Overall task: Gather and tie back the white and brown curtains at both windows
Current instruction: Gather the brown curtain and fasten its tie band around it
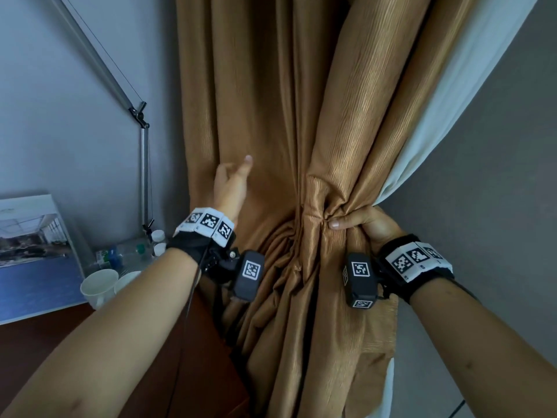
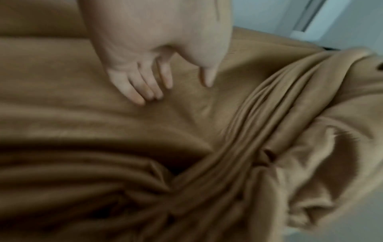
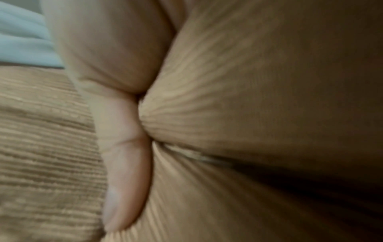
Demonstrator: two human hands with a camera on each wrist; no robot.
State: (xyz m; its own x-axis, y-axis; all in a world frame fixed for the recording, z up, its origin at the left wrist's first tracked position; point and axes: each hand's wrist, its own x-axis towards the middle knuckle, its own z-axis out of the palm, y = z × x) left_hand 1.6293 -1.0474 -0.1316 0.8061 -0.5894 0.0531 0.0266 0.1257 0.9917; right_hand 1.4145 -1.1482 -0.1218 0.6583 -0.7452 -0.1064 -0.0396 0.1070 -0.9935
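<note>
The brown curtain (image 1: 259,95) is a golden tan with fine ribbed stripes running along its folds. Beside it the white curtain (image 1: 470,86) is a plain pale white. The wall (image 1: 60,116) is a flat bluish grey. The wristbands (image 1: 208,221) are black with white squares printed in black block patterns. The desk (image 1: 36,351) is dark reddish brown, the cups (image 1: 99,285) white, and the lamp arm (image 1: 144,164) silver grey.
</note>
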